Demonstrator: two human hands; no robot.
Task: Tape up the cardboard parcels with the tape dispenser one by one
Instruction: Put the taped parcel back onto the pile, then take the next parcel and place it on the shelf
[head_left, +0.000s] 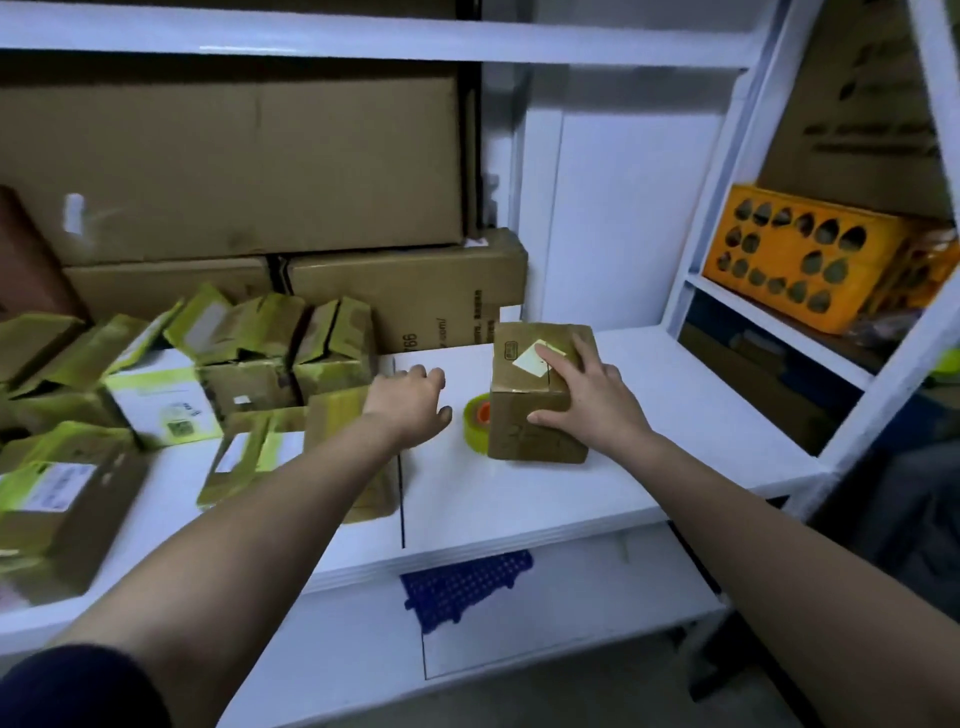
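Right hand (582, 400) gripping the small cardboard parcel (540, 395) on the white counter (649, 467), fingers spread over its top, thumb on the near face. Left hand (410, 400) hovering empty, fingers loosely curled. Tape roll (477, 422) touching the parcel's left side, just right of the left hand's fingers. Likely next grab, left hand nearer.

A brown cardboard parcel (540, 395) with a pale label stands near the white shelf's (649, 415) right end. The tape roll (478, 422) touching it is yellowish with an orange core. Brown parcels (270, 343) banded in yellow-green tape crowd the left end. An orange crate (810, 260) shows dark oval holes.
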